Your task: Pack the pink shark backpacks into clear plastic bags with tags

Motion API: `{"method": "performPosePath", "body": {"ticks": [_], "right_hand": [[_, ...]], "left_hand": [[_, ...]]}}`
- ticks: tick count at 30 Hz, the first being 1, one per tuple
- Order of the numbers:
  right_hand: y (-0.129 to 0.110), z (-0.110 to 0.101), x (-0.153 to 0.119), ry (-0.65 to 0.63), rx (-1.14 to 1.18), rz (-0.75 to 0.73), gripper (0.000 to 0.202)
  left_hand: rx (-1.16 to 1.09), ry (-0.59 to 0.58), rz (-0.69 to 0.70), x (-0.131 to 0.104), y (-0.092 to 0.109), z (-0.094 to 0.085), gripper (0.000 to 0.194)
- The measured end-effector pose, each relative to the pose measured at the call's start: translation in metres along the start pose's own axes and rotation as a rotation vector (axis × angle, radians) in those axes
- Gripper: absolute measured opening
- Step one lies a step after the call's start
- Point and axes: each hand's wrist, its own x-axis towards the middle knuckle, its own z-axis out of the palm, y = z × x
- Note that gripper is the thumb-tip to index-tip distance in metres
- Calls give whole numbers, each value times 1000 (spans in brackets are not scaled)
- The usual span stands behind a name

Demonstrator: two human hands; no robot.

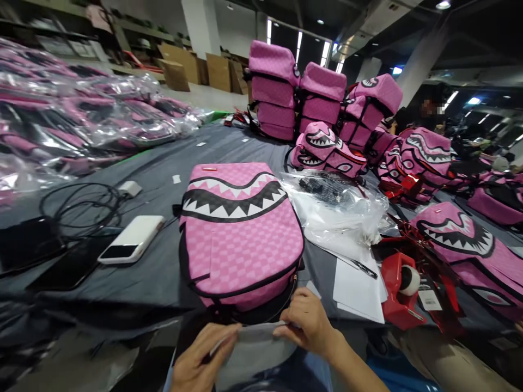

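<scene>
One dark tabletop, with a backpack lying face-up by the front edge. Clear plastic just in front of it, left hand and right hand each pinching its top edge, pretty close together.

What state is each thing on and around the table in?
Left hand: pinching the clear plastic
Right hand: pinching the clear plastic
Clear plastic: edge held between both hands
Near backpack: lying flat, front up
Rear backpacks: stacked in columns
Bagged backpacks: wrapped, heaped
Cable: loosely coiled
White device: lying flat
Pen: lying on white paper
Tape dispenser: loaded with a roll
</scene>
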Motion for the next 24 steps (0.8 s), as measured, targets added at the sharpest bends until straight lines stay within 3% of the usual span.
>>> {"method": "performPosePath", "body": {"ticks": [5,8,10,12,14,15,18,24], "right_hand": [[-12,3,21,-112,-205,-124,31],[-10,5,18,-211,-285,-167,35],[-8,6,15,-252,-314,-160,31],[-8,7,14,-271,-330,-158,28],[-9,8,16,-268,-335,-169,26],[-10,8,18,-266,-338,-168,25],[-14,10,21,-222,-346,-148,25],[-17,23,11,-131,-396,-102,26]], "left_hand": [[86,267,-241,25,3,-3,53],[262,343,-258,31,2,-11,64],[355,431,-96,27,3,-15,61],[428,506,213,21,7,-13,38],[444,418,526,16,14,-3,13],[424,326,634,16,18,4,12],[381,111,750,20,24,25,16],[489,205,918,26,11,39,14]]}}
